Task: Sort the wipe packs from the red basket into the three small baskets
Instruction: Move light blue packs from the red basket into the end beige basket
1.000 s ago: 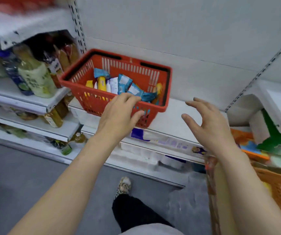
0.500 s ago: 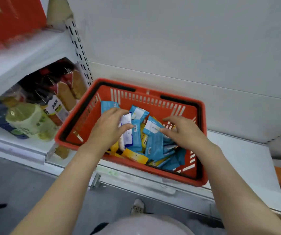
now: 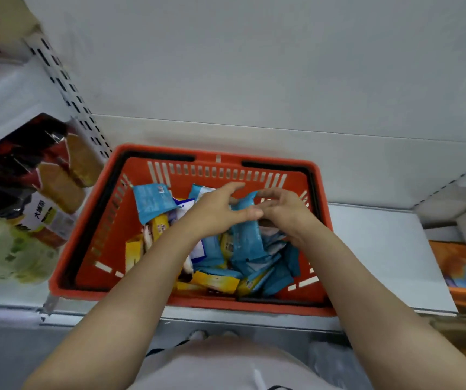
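- Red basket [image 3: 85, 266] sits on white shelf [image 3: 381, 249], toward its left end, near the front edge.
- Wipe packs [image 3: 217, 280] piled in basket, mostly right half and front wall; blue and yellow mixed. One blue pack [image 3: 153, 201] leans near back-left corner.
- Both hands over basket centre, on same blue wipe pack [image 3: 247, 237].
- Left hand [image 3: 214, 215]: thumb and fingers curled, pinching pack's top.
- Right hand [image 3: 288, 212]: fingers bent onto pack's top edge, gripping.
- Bottles [image 3: 9, 249] on neighbouring shelf, left.
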